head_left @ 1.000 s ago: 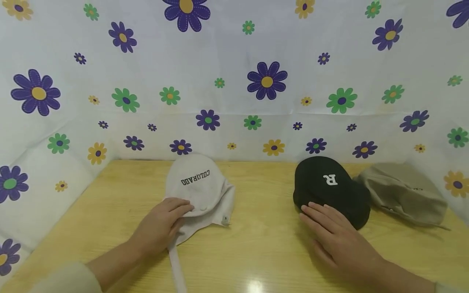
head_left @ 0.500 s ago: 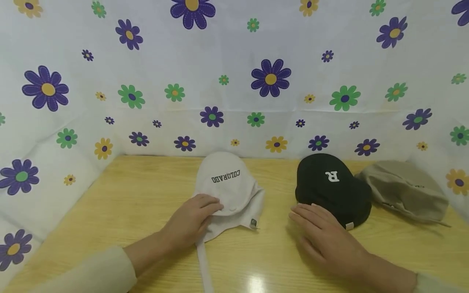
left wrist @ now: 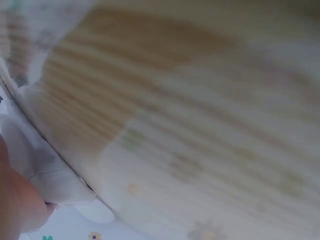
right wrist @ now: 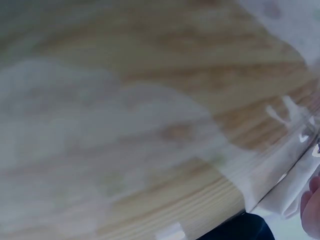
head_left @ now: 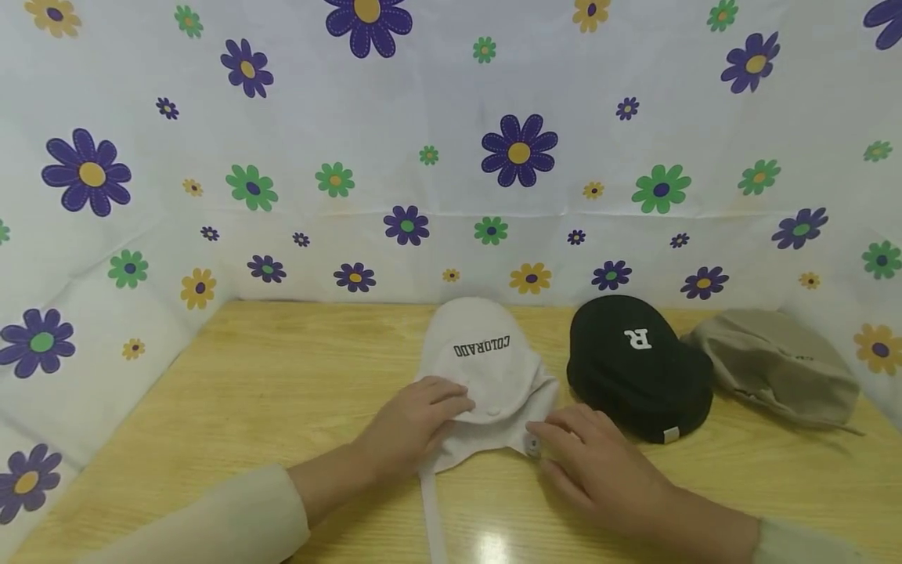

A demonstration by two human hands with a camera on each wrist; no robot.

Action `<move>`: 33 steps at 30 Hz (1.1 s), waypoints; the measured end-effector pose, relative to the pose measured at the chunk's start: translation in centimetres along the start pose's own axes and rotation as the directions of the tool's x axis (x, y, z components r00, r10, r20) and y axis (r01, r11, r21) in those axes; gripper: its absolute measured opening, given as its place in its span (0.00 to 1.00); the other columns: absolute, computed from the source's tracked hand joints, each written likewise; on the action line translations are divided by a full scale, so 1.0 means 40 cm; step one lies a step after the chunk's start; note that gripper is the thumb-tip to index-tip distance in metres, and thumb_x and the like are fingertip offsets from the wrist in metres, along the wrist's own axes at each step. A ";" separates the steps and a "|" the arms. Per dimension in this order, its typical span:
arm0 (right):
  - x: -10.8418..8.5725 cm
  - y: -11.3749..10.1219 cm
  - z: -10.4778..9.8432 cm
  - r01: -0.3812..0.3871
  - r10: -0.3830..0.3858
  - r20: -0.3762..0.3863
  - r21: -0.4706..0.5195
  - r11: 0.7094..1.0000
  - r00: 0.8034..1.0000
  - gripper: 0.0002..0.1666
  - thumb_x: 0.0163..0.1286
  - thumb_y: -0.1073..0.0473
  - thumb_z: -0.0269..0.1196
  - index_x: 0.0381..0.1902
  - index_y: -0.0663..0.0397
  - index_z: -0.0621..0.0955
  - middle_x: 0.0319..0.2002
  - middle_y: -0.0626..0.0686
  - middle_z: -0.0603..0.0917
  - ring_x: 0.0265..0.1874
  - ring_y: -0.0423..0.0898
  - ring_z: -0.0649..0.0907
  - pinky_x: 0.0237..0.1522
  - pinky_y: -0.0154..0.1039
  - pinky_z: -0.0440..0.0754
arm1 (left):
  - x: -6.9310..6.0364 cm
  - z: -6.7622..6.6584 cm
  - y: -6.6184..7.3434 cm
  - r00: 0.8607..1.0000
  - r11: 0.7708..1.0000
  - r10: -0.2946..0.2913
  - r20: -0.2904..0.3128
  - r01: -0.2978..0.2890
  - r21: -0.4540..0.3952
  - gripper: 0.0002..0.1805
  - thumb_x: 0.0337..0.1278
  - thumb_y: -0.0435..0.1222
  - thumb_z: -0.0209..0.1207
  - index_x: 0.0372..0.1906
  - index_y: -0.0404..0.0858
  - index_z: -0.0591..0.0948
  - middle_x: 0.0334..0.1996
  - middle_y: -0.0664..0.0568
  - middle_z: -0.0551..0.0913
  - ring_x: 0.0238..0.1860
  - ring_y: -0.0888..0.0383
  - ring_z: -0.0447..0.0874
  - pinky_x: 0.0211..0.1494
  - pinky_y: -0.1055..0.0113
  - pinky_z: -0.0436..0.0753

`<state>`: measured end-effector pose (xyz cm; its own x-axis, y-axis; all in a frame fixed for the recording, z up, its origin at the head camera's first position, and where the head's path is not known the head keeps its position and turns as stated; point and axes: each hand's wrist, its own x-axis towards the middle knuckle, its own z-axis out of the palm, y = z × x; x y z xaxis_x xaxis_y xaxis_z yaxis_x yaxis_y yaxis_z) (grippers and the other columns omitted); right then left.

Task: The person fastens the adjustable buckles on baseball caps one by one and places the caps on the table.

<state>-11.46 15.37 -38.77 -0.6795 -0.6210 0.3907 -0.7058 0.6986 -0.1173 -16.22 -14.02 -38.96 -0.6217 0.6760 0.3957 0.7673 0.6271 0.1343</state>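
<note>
A white cap (head_left: 486,345) with dark COLORADO lettering lies mid-table in the head view, a pale strap (head_left: 431,509) trailing from it toward the near edge. My left hand (head_left: 402,427) grips its near left side, fingers over the top and the thumb hidden. At the cap's right near corner, my right hand (head_left: 606,466) touches the edge beside a small tag (head_left: 532,445), fingers slightly bent. In the left wrist view, part of the left hand (left wrist: 22,205) shows against the white cap (left wrist: 50,172). Fingers of the right hand (right wrist: 312,210) meet white fabric (right wrist: 287,195) in the right wrist view.
To the right lies a black cap (head_left: 620,376) with a white R, and a khaki cap (head_left: 789,368) sits against it farther right. The wooden table (head_left: 282,368) meets a flower-printed white cloth (head_left: 451,102) behind.
The white cap and my left hand have moved right, close to the black cap. My right hand has shifted left and down from the black cap's near side to the white cap's corner.
</note>
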 end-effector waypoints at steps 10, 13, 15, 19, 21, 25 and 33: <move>0.002 -0.005 0.020 0.022 -0.022 -0.001 0.006 1.000 1.000 0.16 0.66 0.59 0.65 0.52 0.48 0.80 0.39 0.41 0.79 0.38 0.35 0.77 0.41 0.34 0.81 | 0.002 0.000 0.015 0.998 0.997 0.051 -0.036 -0.052 -0.051 0.17 0.61 0.35 0.57 0.54 0.42 0.84 0.57 0.50 0.83 0.61 0.53 0.78 0.68 0.58 0.73; 0.005 -0.002 0.020 0.033 -0.033 -0.016 0.010 0.999 0.999 0.15 0.66 0.60 0.65 0.51 0.48 0.80 0.39 0.40 0.79 0.37 0.35 0.77 0.41 0.33 0.80 | -0.008 -0.007 0.012 0.991 0.995 0.076 -0.109 -0.082 -0.050 0.19 0.57 0.33 0.56 0.54 0.40 0.83 0.56 0.50 0.83 0.61 0.54 0.78 0.68 0.58 0.73; 0.007 -0.002 0.020 0.042 -0.041 -0.031 0.012 0.999 0.999 0.14 0.66 0.60 0.66 0.49 0.47 0.80 0.38 0.40 0.78 0.37 0.34 0.76 0.40 0.32 0.80 | -0.016 -0.013 0.009 0.982 0.993 0.096 -0.164 -0.105 -0.046 0.20 0.55 0.32 0.56 0.54 0.38 0.83 0.55 0.49 0.83 0.60 0.54 0.78 0.68 0.58 0.73; 0.007 -0.003 0.018 0.031 -0.031 -0.017 0.032 0.999 0.999 0.12 0.65 0.62 0.66 0.46 0.46 0.79 0.37 0.40 0.77 0.37 0.35 0.76 0.40 0.33 0.80 | -0.027 -0.021 0.007 0.960 0.988 0.142 -0.242 -0.152 -0.021 0.21 0.50 0.31 0.60 0.54 0.37 0.82 0.54 0.50 0.83 0.59 0.53 0.78 0.67 0.58 0.74; 0.006 -0.004 0.017 0.012 -0.013 0.012 0.044 0.999 1.000 0.13 0.66 0.63 0.66 0.46 0.46 0.78 0.38 0.40 0.77 0.38 0.35 0.77 0.40 0.33 0.81 | -0.030 -0.021 0.006 0.950 0.985 0.166 -0.263 -0.174 -0.006 0.22 0.48 0.31 0.61 0.54 0.37 0.81 0.53 0.50 0.83 0.58 0.53 0.79 0.66 0.57 0.74; 0.007 -0.003 0.020 0.000 -0.002 0.042 0.053 0.999 0.999 0.14 0.66 0.64 0.66 0.47 0.46 0.78 0.39 0.41 0.78 0.39 0.36 0.78 0.42 0.35 0.82 | -0.036 -0.021 0.008 0.937 0.979 0.194 -0.291 -0.206 -0.009 0.23 0.45 0.30 0.62 0.53 0.37 0.81 0.52 0.51 0.83 0.57 0.52 0.79 0.65 0.56 0.75; 0.009 -0.001 0.023 0.026 -0.032 0.055 0.094 0.995 0.998 0.13 0.65 0.67 0.66 0.44 0.46 0.79 0.39 0.40 0.78 0.40 0.35 0.78 0.43 0.33 0.82 | -0.049 -0.024 0.033 0.902 0.929 0.306 -0.304 -0.352 -0.110 0.23 0.35 0.25 0.57 0.45 0.41 0.83 0.50 0.54 0.83 0.52 0.57 0.77 0.61 0.66 0.73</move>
<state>-11.85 14.79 -39.47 -0.6668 -0.6613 0.3437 -0.7393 0.6453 -0.1926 -13.85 -14.89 -38.70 -0.2784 0.6843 0.6739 0.9494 0.3022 0.0854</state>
